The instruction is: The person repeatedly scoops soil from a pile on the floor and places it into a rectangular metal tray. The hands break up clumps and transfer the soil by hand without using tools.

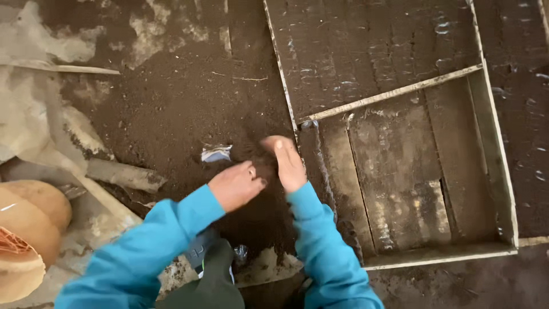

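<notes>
Between the two hands, a clump of dark soil (258, 157) sits pressed from both sides. Left hand (234, 184): fingers curled together, tips pushed into the clump, knuckles up. Right hand (286, 162): fingers held together and flat, thumb up, palm against the clump's right side. Whether either hand fully closes around soil cannot be told; motion blur softens the fingertips.

Both arms wear bright blue sleeves (143, 252), entering from the bottom edge of the view.

Clump lies on the soil-covered ground (171, 97), just beside the left wall of a shallow wooden frame tray (503, 171). Tray is rectangular, pale-edged, with a cross slat (394, 93) dividing it; its near compartment shows a worn, soil-smeared bottom.

Small crumpled silvery scrap (216, 153) lies on the soil just left of the hands, apart from them.

Pale sheeting (28, 114) covers the ground along the left edge. Rounded tan objects (28, 223) sit at the lower left corner, well apart from the hands.
</notes>
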